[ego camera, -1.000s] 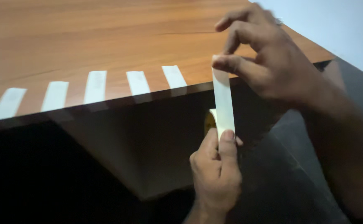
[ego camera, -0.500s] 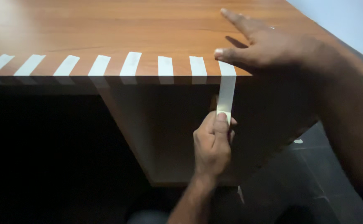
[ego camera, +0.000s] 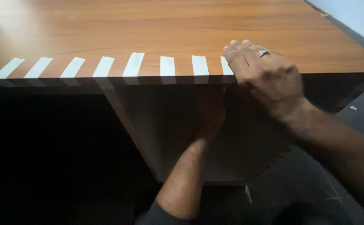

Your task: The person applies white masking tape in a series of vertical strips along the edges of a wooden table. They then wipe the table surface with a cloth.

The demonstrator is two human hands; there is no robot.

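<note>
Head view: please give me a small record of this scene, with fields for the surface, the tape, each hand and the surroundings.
surface: wooden desk top, orange-brown, seen from above its front edge
tape: row of pale tape strips stuck across the front edge, set apart from each other
right hand: right hand lies flat on the edge, over the rightmost strip; ring on one finger
left hand: left hand is below the edge, in shadow; what it holds cannot be told
surroundings: dark floor at the right

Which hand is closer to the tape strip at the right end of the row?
Right. The right hand lies flat over the rightmost tape strip; the left hand reaches below the desk edge, underneath it.
</note>
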